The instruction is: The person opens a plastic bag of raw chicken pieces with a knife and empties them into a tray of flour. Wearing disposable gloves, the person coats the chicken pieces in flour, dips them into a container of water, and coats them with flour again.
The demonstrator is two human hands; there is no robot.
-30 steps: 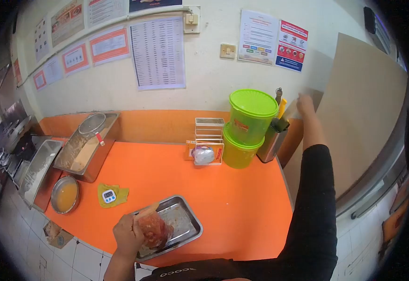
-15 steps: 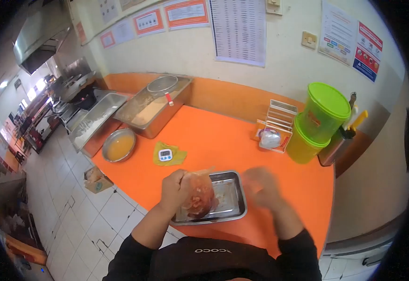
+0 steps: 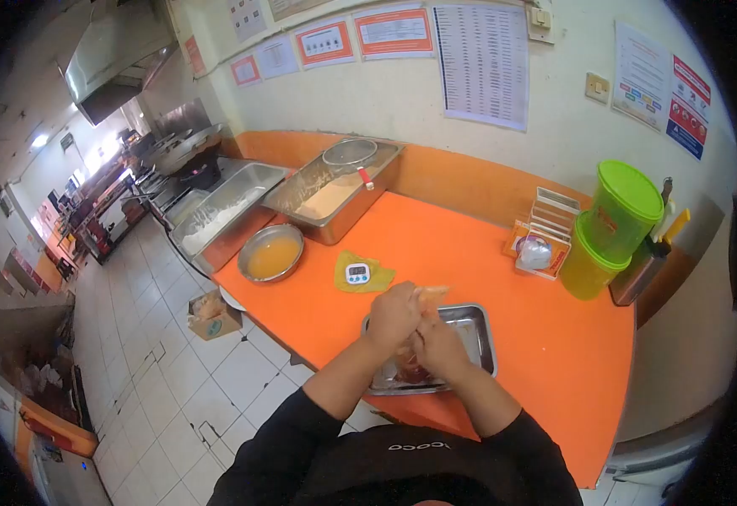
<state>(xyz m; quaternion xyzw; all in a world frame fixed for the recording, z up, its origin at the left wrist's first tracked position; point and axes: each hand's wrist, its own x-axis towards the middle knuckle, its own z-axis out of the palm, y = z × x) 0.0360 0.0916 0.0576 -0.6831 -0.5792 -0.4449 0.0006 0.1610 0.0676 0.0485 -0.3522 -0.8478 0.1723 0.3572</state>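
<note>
A clear plastic bag of raw reddish meat (image 3: 410,368) rests in a shallow metal tray (image 3: 488,337) near the front of the orange table. My left hand (image 3: 395,317) is closed around the gathered neck of the bag, whose loose top sticks out past the fingers. Against it, my right hand (image 3: 441,346) pinches the same neck just below and to the right. Both hands and forearms cover much of the bag and the left part of the tray.
Beyond the hands, a timer (image 3: 357,273) lies on a yellow cloth (image 3: 377,279). Leftward stand a bowl of orange liquid (image 3: 272,255), a pan of white powder (image 3: 216,223) and a pan of tan crumbs (image 3: 334,198) with a strainer (image 3: 350,153). Green tubs (image 3: 609,244) and a knife holder (image 3: 641,268) stand right.
My right hand has come in from the tray's right side to the bag's neck, beside my left hand. The view has swung left, so everything sits further right.
</note>
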